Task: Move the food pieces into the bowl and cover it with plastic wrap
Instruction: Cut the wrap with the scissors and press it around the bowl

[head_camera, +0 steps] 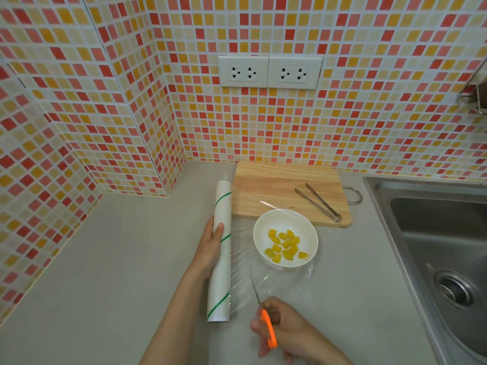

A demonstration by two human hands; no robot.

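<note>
Already the food pieces (284, 246) lie in the bowl (311, 234), which sits on the tabletop (118, 259) just in front of the board (276, 185). A sheet of wrap (284, 281) is drawn from the roll (220, 248) rightward over the bowl, so the film spans the rim while one side stays joined to the roll.

The left hand (210, 243) lies on the roll left of the bowl, its grip curled round the tube with the thumb on top. That hold likely pins the roll so the film stays taut for cutting.

The right hand (282, 327), nearer the viewer than the bowl, has its grip wrapped through the orange handles of the scissors (259, 309). The blades point away toward the film between roll and bowl; they seem nearly together, though they are too thin here to be sure. Judging from this, the step in hand is cutting the sheet free along the roll.

Tongs (317, 201) rest on the board behind the bowl, clear of the cut. A sink (434, 233) lies right of the bowl, well apart. Wall sockets (270, 72) sit high behind the board. Nothing solid blocks the blades' path; the slack, wrinkled film near the roll may bunch instead of shearing cleanly.
</note>
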